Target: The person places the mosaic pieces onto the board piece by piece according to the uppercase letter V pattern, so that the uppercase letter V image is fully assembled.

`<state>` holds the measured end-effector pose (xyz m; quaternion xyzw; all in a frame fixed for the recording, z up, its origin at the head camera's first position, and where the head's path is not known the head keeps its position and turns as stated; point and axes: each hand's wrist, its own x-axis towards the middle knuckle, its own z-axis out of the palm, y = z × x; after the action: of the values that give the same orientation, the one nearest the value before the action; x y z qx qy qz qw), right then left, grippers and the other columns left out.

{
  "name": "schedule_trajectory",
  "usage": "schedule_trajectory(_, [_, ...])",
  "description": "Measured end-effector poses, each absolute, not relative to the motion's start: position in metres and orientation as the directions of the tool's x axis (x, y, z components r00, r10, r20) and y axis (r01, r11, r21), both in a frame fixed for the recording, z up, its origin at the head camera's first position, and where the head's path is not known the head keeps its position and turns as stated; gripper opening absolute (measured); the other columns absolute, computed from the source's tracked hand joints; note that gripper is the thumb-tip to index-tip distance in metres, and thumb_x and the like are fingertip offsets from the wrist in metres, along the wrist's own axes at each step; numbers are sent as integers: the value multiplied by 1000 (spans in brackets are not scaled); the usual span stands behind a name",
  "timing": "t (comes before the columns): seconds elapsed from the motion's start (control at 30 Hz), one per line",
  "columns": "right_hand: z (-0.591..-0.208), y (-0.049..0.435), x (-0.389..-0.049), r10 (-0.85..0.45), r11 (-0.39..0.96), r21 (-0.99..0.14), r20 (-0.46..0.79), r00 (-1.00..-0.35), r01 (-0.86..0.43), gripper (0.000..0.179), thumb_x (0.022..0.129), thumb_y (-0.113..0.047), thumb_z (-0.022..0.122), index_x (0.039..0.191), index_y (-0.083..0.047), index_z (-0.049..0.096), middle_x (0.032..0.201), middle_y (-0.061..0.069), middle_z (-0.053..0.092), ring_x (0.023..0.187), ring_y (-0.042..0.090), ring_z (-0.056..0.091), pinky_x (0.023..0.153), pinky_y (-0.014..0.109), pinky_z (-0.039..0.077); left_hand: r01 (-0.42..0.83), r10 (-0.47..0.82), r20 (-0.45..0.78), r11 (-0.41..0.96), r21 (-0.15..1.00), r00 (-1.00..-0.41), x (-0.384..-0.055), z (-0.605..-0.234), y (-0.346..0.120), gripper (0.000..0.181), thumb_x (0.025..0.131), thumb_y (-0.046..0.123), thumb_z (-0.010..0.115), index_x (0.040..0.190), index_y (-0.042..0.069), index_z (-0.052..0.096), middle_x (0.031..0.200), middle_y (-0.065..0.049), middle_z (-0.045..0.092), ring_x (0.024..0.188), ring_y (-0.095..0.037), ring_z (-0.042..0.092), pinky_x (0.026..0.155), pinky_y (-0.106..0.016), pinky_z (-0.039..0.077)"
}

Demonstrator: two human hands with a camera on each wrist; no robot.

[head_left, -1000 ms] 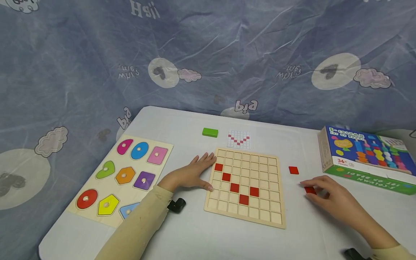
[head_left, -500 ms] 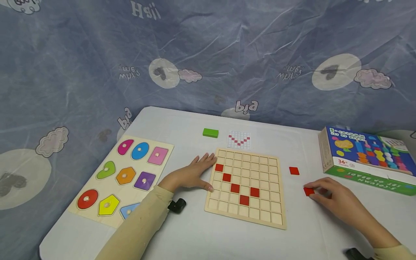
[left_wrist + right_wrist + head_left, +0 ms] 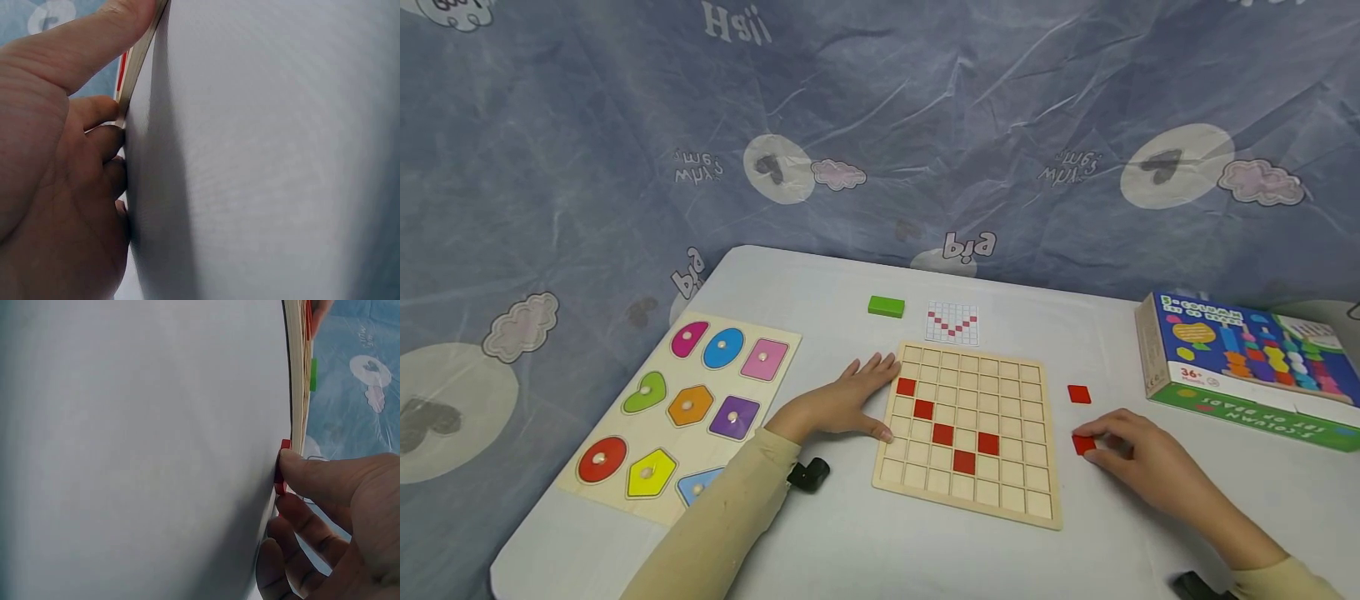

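Note:
A wooden grid board lies mid-table, with several red square tiles set in its cells; one red tile marks the low point of a slanting row. My left hand rests at the board's left edge, fingers spread, thumb on the frame. Just right of the board, my right hand pinches a red square tile between thumb and fingers. The right wrist view shows that tile edge-on close to the tabletop. A loose red tile lies beyond it. Behind the board is a pattern card with a pink V.
A green block sits left of the card. At the left lies a shape puzzle board with knobbed coloured pieces. A toy box stands at the back right. A patterned cloth hangs behind the table.
My right hand has moved left toward the board, carrying the pinched red tile with it. The left hand and the tiles on the board stay where they were.

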<state>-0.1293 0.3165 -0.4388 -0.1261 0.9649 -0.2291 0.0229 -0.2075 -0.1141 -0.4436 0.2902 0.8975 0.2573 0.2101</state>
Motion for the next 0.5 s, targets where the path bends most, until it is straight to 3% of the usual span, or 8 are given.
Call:
schedule_trajectory(0.3, [-440, 310, -128, -250, 854, -462, 36, -968, -238, 28, 82, -10, 85, 107, -20, 75, 106, -2, 66, 91, 17, 56, 69, 22, 51, 414, 630, -224, 697, 586, -744, -207, -444, -114, 114, 80, 45, 85, 164, 11, 16, 171, -4, 6, 157, -21, -3, 127, -40, -5])
schedule_trajectory(0.5, [-440, 308, -128, -245, 853, -468, 34, -969, -232, 30, 81, -7, 84, 106, -17, 71, 92, -4, 63, 85, 16, 54, 65, 21, 49, 403, 618, -240, 712, 575, -748, -208, -445, -114, 115, 79, 46, 85, 164, 13, 14, 171, -2, 5, 156, -18, -5, 126, -38, -5])
